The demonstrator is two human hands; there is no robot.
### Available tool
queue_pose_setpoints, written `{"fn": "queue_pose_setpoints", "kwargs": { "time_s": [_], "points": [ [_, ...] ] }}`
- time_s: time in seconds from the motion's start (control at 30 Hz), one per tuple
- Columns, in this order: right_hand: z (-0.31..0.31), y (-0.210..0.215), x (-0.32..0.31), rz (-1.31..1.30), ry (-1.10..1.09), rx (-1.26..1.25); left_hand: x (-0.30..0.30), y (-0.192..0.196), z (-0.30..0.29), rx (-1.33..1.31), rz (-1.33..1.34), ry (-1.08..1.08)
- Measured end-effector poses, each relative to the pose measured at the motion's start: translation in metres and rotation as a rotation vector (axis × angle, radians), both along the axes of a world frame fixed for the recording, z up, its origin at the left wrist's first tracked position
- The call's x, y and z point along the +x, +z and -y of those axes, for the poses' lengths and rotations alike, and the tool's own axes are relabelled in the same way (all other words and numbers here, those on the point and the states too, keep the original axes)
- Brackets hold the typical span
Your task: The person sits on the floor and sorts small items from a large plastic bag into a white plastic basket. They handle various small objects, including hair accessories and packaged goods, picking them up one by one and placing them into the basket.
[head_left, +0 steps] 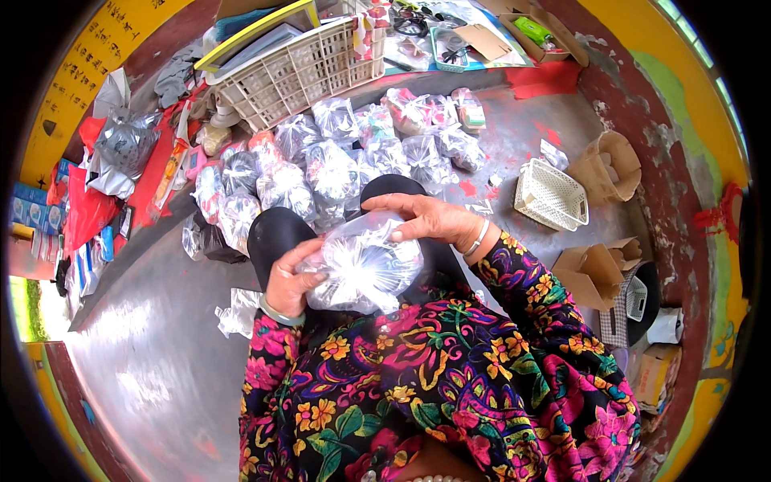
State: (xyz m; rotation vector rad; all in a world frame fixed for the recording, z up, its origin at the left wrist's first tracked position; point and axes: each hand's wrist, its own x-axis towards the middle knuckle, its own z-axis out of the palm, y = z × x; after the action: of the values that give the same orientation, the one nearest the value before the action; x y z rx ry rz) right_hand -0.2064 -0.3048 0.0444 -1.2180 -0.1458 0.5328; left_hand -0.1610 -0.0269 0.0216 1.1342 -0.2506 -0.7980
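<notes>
Above my lap I hold a clear plastic bag [363, 269], stuffed full, its pleated gathered side facing me. What is packed inside is hard to make out. My left hand [291, 278] grips the bag's left side, thumb pressed on the near face. Across its top right lies my right hand [430, 218], fingers bent over the far edge and thumb on the plastic. Just past my knees, many similar filled plastic bags [331, 170] sit close together on the floor, some showing red or dark contents.
Behind the bags stands a large off-white plastic crate [301, 68]. To the right are a white basket [551, 195], a tan paper sack [608, 166] and an open cardboard box [590, 275]. A loose piece of clear plastic [239, 313] lies left of me on the grey floor [152, 365].
</notes>
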Motion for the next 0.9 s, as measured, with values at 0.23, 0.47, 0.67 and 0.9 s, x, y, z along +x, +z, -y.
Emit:
{"fn": "queue_pose_setpoints", "kwargs": {
  "time_s": [0.23, 0.47, 0.67, 0.9],
  "points": [
    [-0.012, -0.001, 0.004, -0.147, -0.019, 0.308, 0.049, 0.025, 0.009, -0.071, 0.117, -0.12],
    [-0.013, -0.015, -0.001, -0.27, -0.268, 0.436, 0.05, 0.028, 0.013, -0.096, 0.165, 0.017],
    [0.023, -0.037, 0.019, -0.176, -0.493, 0.546, 0.052, 0.041, -0.024, 0.37, 0.673, 0.234],
    [0.083, -0.113, 0.079, -0.337, -0.995, 0.438, 0.032, 0.028, -0.05, 1.039, 1.421, 0.012]
  ]
}}
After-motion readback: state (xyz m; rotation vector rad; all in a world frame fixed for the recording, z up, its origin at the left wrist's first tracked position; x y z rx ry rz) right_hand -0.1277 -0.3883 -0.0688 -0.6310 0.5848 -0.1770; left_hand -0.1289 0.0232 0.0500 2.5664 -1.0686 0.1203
